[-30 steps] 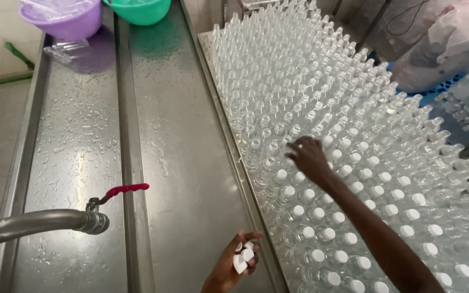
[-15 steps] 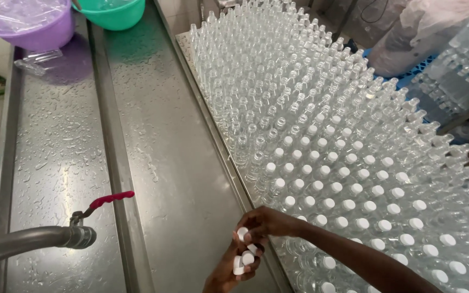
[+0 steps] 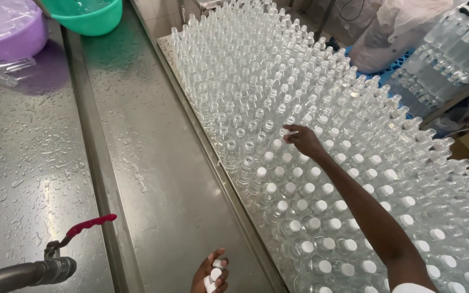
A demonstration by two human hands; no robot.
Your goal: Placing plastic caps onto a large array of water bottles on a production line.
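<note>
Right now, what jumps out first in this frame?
The mass of clear bottles filling the right-hand table, the near rows already wearing white caps. The right hand reaches over them with one cap at its fingers, while the left hand at bottom centre holds several more above the wet steel trough.

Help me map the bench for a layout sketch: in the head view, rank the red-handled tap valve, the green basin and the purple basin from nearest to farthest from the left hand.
From the left hand, which holds white caps:
1. Red-handled tap valve, lower left, just across the trough.
2. Green basin, top, left of centre.
3. Purple basin, top left corner.
The two basins are close to call.
</note>
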